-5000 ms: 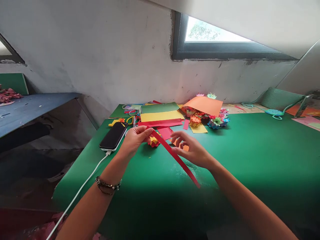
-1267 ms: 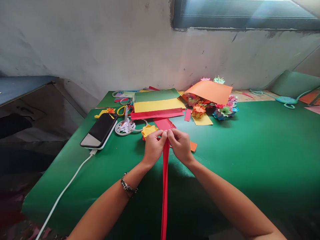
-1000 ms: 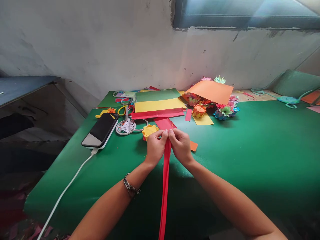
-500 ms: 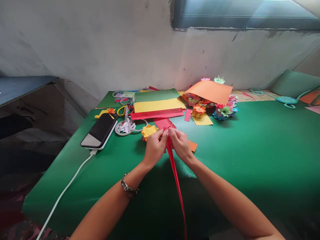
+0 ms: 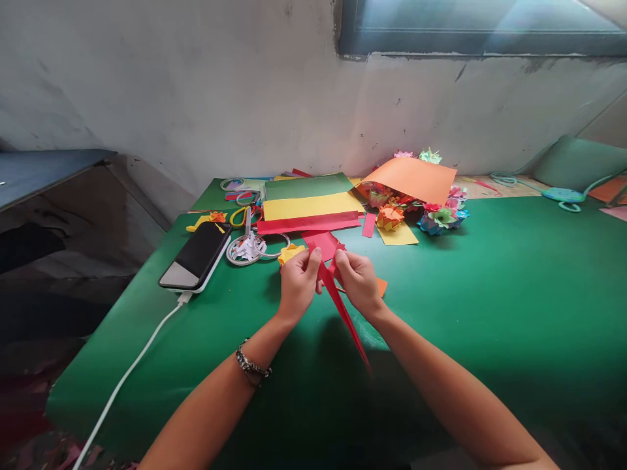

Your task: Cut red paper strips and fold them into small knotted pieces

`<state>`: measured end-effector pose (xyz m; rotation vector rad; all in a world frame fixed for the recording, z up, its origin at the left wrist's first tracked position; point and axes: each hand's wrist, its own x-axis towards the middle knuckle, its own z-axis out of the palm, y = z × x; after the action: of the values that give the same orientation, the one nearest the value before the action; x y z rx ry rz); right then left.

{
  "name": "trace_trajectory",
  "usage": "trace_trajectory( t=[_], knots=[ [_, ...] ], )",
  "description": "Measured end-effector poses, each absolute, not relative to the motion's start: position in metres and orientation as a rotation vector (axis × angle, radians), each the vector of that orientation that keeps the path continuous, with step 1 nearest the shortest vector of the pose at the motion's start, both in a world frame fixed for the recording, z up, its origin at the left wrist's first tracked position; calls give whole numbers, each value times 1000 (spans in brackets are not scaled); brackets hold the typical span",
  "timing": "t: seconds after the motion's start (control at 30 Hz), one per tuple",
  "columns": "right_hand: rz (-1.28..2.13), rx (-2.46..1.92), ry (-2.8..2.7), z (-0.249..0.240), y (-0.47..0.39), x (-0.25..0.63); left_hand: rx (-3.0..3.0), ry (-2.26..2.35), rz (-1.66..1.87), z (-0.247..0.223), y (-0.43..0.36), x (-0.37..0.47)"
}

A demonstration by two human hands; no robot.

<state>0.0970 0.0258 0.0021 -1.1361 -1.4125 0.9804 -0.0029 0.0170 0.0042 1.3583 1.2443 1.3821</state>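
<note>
My left hand (image 5: 300, 281) pinches a long folded red paper strip (image 5: 343, 313) near its upper end. The strip slants down and to the right over the green table (image 5: 465, 300), past the table's front part. My right hand (image 5: 356, 281) is closed on a red piece of the same paper, a little right of my left hand. A small gap shows between the two hands. Just behind my left hand lies a yellow folded paper flower (image 5: 290, 253), partly hidden. A red paper piece (image 5: 323, 244) lies beyond my fingertips.
A phone (image 5: 196, 256) with a white cable lies at the left. Scissors (image 5: 247, 217), tape rings (image 5: 272, 245) and paper sheets (image 5: 308, 207) lie behind the hands. Paper flowers (image 5: 442, 218) and an orange sheet (image 5: 414, 179) are at the back right.
My hands have moved apart slightly. The strip's upper end has spread between them, and its lower end has swung up and looks shorter.
</note>
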Motion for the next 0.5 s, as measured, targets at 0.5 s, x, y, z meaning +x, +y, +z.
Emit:
trace_trajectory(
  t=[0.5],
  knots=[
    [747, -1148, -1671, 1, 23, 100, 1734, 1364, 1333, 3, 15, -5]
  ],
)
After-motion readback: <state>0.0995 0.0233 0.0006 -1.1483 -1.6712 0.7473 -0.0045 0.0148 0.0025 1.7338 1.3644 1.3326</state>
